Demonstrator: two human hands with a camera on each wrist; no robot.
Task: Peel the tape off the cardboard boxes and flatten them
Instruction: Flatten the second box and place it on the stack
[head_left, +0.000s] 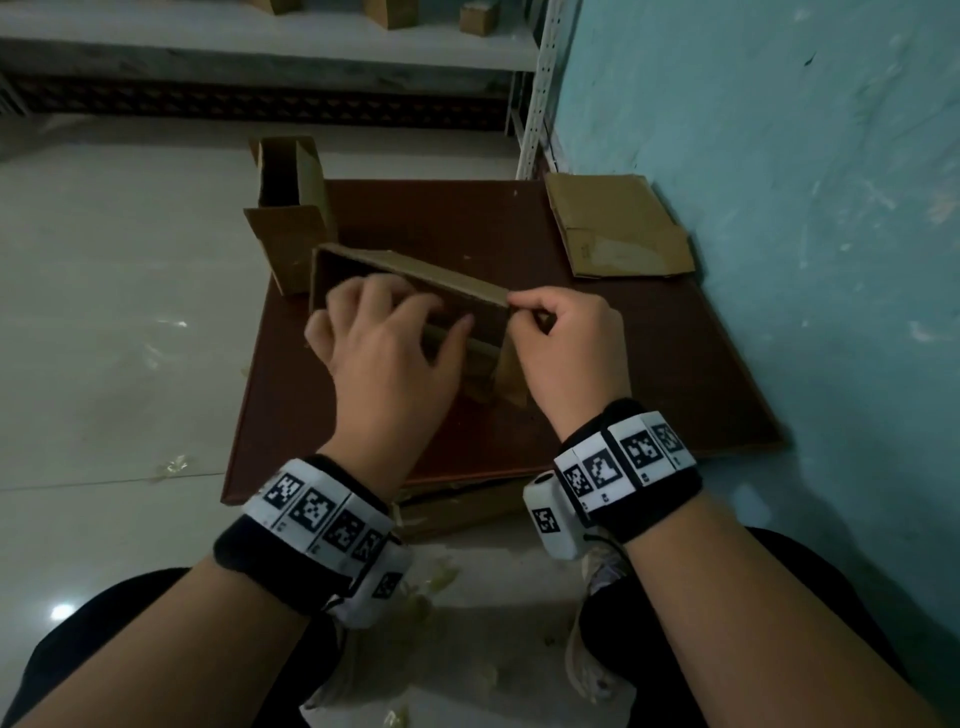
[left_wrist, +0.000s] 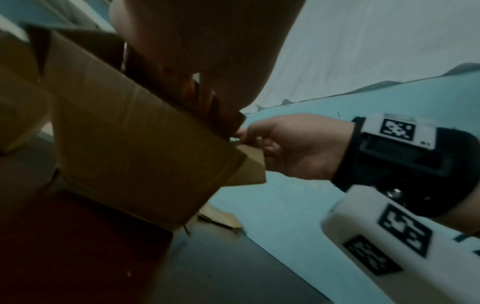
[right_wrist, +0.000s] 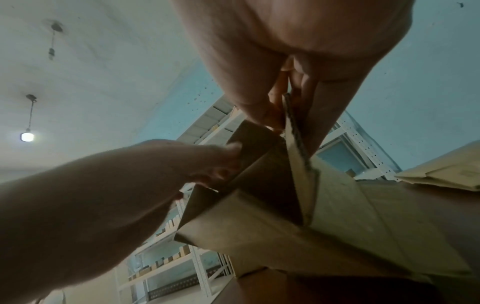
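An open brown corrugated cardboard box (head_left: 415, 291) is held on a dark reddish-brown square board (head_left: 519, 415) laid on the pale tiled floor (head_left: 104, 312). Its long axis runs from near left to far right, and its open mouth is turned towards the person. The left hand (head_left: 389, 353) is curled over the box's near wall, with fingers reaching inside. A flap at the box's right corner is pinched between thumb and fingers of the right hand (head_left: 566, 343). A second opened brown cardboard box (head_left: 291, 208) stands upright just behind, at the board's far left corner. A flattened brown cardboard sheet (head_left: 618, 228) lies at the far right corner, against a scuffed turquoise wall (head_left: 779, 208). White metal shelving (head_left: 535, 104) is seen beyond.
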